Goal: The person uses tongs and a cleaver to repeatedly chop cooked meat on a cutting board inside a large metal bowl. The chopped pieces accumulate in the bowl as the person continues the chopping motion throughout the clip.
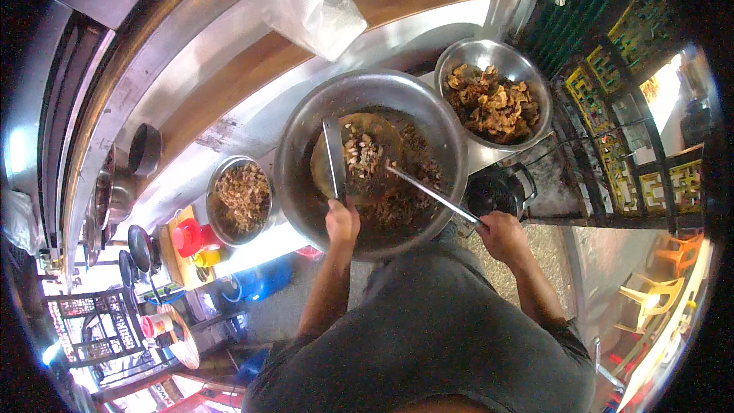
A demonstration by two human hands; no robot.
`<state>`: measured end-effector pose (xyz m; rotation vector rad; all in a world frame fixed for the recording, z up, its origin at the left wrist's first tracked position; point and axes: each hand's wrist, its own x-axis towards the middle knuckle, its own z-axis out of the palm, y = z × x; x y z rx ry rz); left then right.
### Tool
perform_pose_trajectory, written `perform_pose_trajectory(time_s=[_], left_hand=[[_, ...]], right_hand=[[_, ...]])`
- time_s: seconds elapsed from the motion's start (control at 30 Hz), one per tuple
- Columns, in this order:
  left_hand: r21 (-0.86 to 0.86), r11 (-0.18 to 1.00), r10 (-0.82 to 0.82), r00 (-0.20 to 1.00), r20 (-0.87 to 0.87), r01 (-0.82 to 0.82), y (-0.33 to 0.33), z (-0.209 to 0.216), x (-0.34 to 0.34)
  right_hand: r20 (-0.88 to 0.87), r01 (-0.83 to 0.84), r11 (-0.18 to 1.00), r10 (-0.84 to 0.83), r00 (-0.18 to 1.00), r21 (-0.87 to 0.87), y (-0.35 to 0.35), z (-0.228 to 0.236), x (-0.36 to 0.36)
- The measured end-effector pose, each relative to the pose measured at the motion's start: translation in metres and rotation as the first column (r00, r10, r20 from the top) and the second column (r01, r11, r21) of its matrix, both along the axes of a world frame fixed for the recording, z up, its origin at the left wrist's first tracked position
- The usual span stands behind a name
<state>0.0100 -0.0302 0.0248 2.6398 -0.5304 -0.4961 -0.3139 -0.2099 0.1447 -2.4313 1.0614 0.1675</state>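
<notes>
- Grips a cleaver (334, 160) in the closed left hand (342, 222), blade pointing away from the body, over the left part of a round board (323, 172).
- Holds a long, slim metal tool (437, 197) in the closed right hand (503, 237), tip angled inward to the chopped pieces (363, 157).
- Has those pieces on the board, inside a large metal basin (294, 199), between blade and tool tip, with more dark bits beside the board.
- Has a metal bowl (489, 53) of browned chunks just beyond the basin's right side, and a smaller bowl (209, 203) of shredded food at left.
</notes>
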Motion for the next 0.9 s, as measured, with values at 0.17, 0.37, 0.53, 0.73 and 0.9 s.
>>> perform_pose_trajectory(time_s=[0.17, 0.37, 0.53, 0.73, 0.9], left_hand=[[-0.052, 0.988, -0.146, 0.989, 0.015, 0.147, 0.016, -0.038, 0.050], [0.113, 0.991, -0.096, 0.980, 0.172, 0.077, 0.018, -0.027, 0.112], [0.231, 0.884, -0.444, 0.885, 0.140, 0.407, -0.001, -0.051, 0.056], [-0.076, 0.913, -0.374, 0.898, 0.232, 0.400, 0.011, -0.028, 0.031], [-0.065, 0.932, -0.333, 0.914, 0.233, 0.356, 0.004, -0.058, 0.004]], right_hand=[[-0.004, -0.024, 0.998, 0.024, 1.000, 0.055, -0.003, 0.002, 0.006], [-0.045, 0.069, 0.995, -0.066, 0.997, 0.071, 0.008, -0.015, -0.008], [-0.047, 0.160, 0.975, -0.155, 0.987, 0.152, 0.016, -0.017, -0.015], [0.069, 0.454, 0.855, -0.484, 0.872, 0.249, 0.025, 0.005, -0.051], [0.202, 0.432, 0.902, -0.429, 0.881, 0.030, -0.009, 0.003, -0.057]])
